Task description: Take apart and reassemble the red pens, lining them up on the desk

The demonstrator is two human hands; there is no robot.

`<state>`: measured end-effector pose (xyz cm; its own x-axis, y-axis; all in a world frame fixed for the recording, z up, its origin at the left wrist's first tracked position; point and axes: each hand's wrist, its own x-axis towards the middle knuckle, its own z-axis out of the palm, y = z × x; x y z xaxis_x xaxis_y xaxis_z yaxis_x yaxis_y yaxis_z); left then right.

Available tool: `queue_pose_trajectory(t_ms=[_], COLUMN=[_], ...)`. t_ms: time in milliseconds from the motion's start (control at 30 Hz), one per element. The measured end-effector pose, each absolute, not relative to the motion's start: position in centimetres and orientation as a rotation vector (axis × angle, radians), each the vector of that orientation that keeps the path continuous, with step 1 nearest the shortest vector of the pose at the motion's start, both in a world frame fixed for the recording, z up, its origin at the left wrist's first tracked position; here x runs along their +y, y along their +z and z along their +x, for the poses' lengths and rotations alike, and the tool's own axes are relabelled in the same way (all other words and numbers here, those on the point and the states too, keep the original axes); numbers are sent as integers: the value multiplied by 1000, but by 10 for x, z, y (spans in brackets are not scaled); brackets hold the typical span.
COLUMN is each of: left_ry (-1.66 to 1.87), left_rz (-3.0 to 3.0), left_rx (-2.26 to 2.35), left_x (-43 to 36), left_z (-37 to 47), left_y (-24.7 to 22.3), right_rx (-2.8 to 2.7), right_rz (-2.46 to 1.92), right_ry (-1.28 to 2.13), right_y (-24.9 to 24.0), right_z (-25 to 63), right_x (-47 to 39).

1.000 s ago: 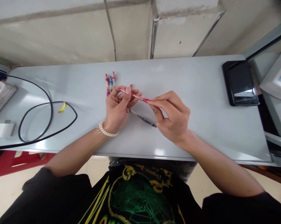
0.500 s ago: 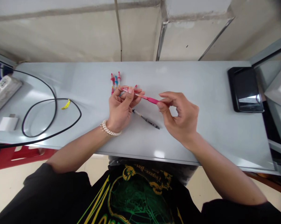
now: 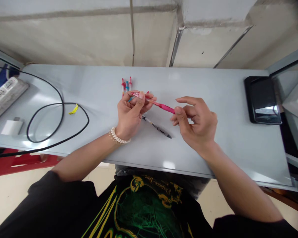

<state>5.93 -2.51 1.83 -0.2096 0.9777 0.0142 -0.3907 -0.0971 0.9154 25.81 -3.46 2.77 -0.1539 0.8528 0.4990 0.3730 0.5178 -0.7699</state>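
Over on the far left of the grey desk (image 3: 225,138) sits a white power strip (image 3: 5,96) with a white adapter (image 3: 12,127) just in front, a black cable (image 3: 57,125) looping beside them with a yellow tag (image 3: 73,109), and far right lies a black tray (image 3: 262,99).

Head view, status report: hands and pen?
Left hand grips clear pink-ended plastic pen. Right hand open, fingertips at its pink end. Black pen refill lies on grey table underneath.
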Motion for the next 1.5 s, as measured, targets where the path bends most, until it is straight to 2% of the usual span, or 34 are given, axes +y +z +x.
queue_pose_trajectory(t_ms=[333, 467, 1000, 1300, 1500], left_ry=[1527, 1525, 1513, 1403, 1379], left_rz=[865, 877, 885, 858, 758], left_rx=[1067, 1096, 1104, 954, 1028], left_x=[-26, -26, -26, -23, -10], left_z=[59, 59, 60, 53, 28], left_y=[18, 19, 22, 27, 41], right_rx=[-1829, -1833, -1930, -1978, -1955], right_rz=[-1024, -1079, -991, -1003, -899], right_ry=[582, 684, 559, 998, 825], right_y=[29, 28, 23, 27, 23], right_z=[257, 258, 255, 252, 251], right_x=[-35, -36, -35, -39, -37])
